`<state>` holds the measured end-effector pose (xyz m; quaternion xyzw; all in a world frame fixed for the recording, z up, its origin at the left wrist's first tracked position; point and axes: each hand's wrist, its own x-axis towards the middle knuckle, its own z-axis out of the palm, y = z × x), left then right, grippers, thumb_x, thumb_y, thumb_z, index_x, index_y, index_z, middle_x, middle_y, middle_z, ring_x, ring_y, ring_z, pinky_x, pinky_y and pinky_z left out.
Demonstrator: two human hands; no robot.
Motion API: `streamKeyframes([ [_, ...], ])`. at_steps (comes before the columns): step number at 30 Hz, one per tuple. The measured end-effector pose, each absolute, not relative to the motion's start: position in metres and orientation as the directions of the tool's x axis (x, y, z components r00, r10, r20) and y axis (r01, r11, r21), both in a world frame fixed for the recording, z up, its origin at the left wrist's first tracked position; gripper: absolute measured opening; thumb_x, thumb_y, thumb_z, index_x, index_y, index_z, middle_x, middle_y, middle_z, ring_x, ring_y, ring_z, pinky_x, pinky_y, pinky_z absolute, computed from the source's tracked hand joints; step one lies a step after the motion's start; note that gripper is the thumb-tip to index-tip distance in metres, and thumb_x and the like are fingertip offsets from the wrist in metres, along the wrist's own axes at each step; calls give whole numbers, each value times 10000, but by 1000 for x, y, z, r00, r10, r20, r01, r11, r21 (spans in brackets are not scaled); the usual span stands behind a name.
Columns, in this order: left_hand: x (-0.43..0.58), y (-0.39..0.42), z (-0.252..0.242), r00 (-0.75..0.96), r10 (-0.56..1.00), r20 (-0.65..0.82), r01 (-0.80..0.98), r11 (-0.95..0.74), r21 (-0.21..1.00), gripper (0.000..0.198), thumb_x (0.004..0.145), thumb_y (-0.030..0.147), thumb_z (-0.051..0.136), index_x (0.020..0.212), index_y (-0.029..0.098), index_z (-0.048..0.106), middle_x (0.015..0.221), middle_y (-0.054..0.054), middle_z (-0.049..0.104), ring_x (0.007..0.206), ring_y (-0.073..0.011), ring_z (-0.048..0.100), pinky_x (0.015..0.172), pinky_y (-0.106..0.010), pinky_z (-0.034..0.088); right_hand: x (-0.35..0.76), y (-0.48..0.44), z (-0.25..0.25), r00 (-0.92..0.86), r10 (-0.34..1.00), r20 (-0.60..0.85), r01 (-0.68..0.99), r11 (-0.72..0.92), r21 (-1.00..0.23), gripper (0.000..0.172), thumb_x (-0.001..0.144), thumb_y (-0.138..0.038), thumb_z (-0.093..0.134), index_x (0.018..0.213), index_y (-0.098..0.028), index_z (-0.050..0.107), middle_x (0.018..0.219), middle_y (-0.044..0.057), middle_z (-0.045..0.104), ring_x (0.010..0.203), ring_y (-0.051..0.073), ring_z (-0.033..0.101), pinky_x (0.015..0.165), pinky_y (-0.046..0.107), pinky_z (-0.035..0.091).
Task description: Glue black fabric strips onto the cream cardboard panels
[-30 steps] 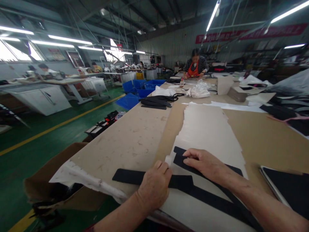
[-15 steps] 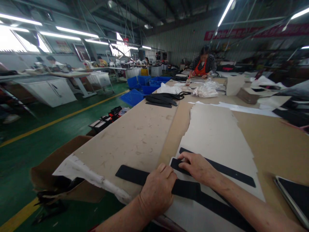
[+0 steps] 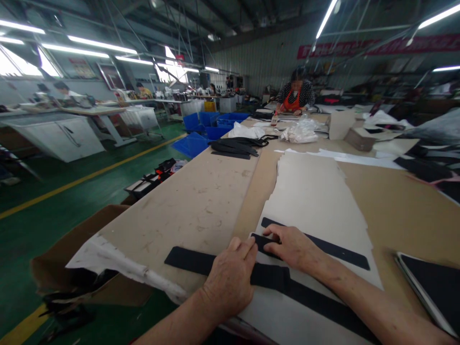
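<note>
My left hand [image 3: 232, 278] lies across a long black strip [image 3: 189, 259] near the table's front edge. Its fingers are pressed together and bent down at the left end of another black strip [image 3: 259, 242], their tips partly hidden. Over that same strip is my right hand [image 3: 293, 247], thumb and forefinger apart, touching its surface. A further black strip [image 3: 339, 251] lies just beyond, running behind my right hand. Beneath them spreads a stack of pale sheets [image 3: 312, 187] with stepped edges. Another dark length [image 3: 327, 302] runs toward me under my right forearm.
Black straps [image 3: 235, 145], a clear plastic bag [image 3: 300, 130] and cardboard pieces [image 3: 361, 136] lie farther up the table [image 3: 201, 191]. A dark flat stack [image 3: 431, 287] is at right. Blue bins [image 3: 206, 124] stand left of the table. A person in an orange apron [image 3: 292, 103] works opposite.
My left fingers have stretched forward from a more closed fist onto the end of the middle strip. My right hand stays over that strip. The view has shifted slightly.
</note>
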<state>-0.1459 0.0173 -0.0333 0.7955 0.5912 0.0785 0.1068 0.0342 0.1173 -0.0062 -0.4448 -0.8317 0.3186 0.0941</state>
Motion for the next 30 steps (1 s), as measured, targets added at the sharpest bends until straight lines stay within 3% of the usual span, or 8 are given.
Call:
streamKeyframes([
  [4,-146,20,-33,282,959,6,934,-276,228,684,724,197,542,1403,125,502,1496,-96,467,1264,-300,431,1115,-429,378,102,112,4,-548,809,-215,678,279,-680,500,674,-238,696,1174,-252,693,1017,33,731,877,215,657,770,306,478],
  [7,-146,20,-34,290,957,11,937,-286,202,683,716,171,520,1397,114,509,1485,-93,480,1268,-292,438,1135,-422,360,160,98,4,-394,880,-266,712,109,-693,408,676,-280,700,1083,-266,728,910,19,734,820,221,651,729,311,489],
  [11,-146,20,-36,289,957,27,943,-290,162,715,683,123,507,1398,100,508,1469,-90,501,1256,-282,452,1131,-415,378,199,70,-10,-192,953,-232,625,-63,-778,231,740,-403,668,907,-263,744,768,4,709,743,217,639,682,307,495],
  [17,-149,23,-43,323,940,106,938,-333,92,697,664,107,524,1361,129,550,1430,-79,550,1234,-292,496,1100,-447,432,202,43,-34,97,987,-125,643,-158,-750,324,767,-470,633,986,-248,719,755,-15,672,714,189,624,685,295,477],
  [30,-162,27,-62,400,889,222,910,-414,20,703,659,123,518,1361,138,543,1416,-77,559,1216,-308,520,1048,-452,466,200,24,-44,170,967,-191,628,-255,-735,427,831,-536,560,1128,-233,610,801,-24,595,799,197,610,778,329,452],
])
